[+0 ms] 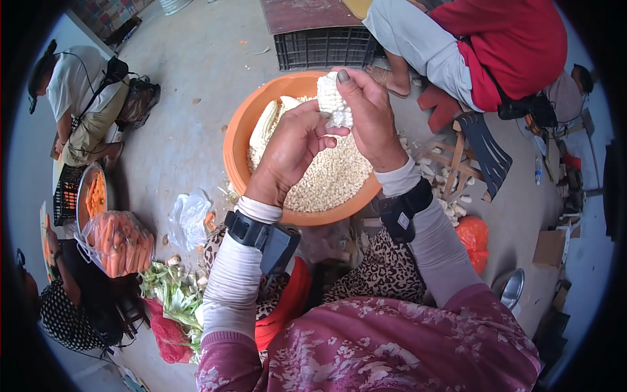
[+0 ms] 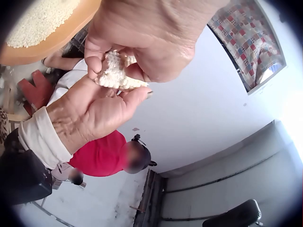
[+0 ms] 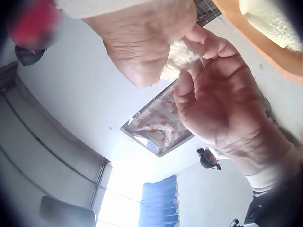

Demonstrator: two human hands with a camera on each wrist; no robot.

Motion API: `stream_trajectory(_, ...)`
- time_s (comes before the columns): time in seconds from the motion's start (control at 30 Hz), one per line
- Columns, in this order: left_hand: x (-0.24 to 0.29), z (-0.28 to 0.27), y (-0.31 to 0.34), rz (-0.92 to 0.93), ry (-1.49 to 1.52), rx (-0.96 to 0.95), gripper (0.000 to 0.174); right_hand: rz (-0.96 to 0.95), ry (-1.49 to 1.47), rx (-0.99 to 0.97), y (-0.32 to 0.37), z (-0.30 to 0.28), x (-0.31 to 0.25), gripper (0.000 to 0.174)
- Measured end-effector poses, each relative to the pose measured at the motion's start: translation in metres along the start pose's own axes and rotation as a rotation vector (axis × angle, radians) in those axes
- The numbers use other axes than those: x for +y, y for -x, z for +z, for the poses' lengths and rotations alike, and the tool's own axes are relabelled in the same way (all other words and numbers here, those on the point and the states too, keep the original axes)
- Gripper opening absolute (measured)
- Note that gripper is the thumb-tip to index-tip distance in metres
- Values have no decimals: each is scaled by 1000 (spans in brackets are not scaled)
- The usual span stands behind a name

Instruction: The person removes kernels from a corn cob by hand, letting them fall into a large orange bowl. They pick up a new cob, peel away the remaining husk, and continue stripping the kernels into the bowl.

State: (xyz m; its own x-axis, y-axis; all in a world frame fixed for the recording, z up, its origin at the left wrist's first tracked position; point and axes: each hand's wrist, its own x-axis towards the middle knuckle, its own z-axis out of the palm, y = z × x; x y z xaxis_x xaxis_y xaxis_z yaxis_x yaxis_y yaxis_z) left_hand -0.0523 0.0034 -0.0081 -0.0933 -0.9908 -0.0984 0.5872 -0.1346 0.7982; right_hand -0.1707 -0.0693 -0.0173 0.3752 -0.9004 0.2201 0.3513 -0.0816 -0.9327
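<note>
Over the orange basin [image 1: 237, 171], both hands hold a white corn cob [image 1: 332, 101], also seen between the hands in the left wrist view. Ragged bare patches show among its kernels. The right hand [image 1: 371, 117] grips it from the right, thumb along its upper side. At the lower left of the cob, the left hand [image 1: 287, 149] pinches it with thumb and fingers. Part of the cob is hidden by the fingers in the wrist views. Loose white kernels [image 1: 326, 179] fill much of the basin, and a whole corn cob [image 1: 264, 124] lies inside its left wall.
A black crate [image 1: 320, 47] stands beyond the basin. To the left are a bag of carrots [image 1: 121, 242] and green husks [image 1: 176, 294]. A wooden stool [image 1: 457, 163] and scattered cob pieces are on the right. Other people sit at both sides, one in red [image 1: 503, 46].
</note>
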Motion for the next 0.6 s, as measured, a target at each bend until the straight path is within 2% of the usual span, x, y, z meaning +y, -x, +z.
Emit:
stream_trajectory(0.1, -1, -8, -2, 7, 22, -14, 27, 48, -159, -4, -1, -1, -4, 33)
stream_trajectory(0.23, -3, -12, -7, -7, 35, 53, 30, 54, -169, -33, 2, 2, -3, 35)
stream_trajectory(0.3, -4, -15, -8, -8, -31, 96, 30, 71, -198, -72, 3, 3, -4, 38)
stream_trajectory(0.4, -2, -14, -6, 11, -41, 139, 30, -6, -84, -178, 2, 4, -2, 47)
stream_trajectory(0.53, 2, -9, -5, 43, -21, 220, 29, -27, -110, -140, 5, 9, -3, 49)
stream_trajectory(0.6, 2, -11, -5, 50, -45, 246, 29, 24, -131, -173, 4, 7, -3, 52)
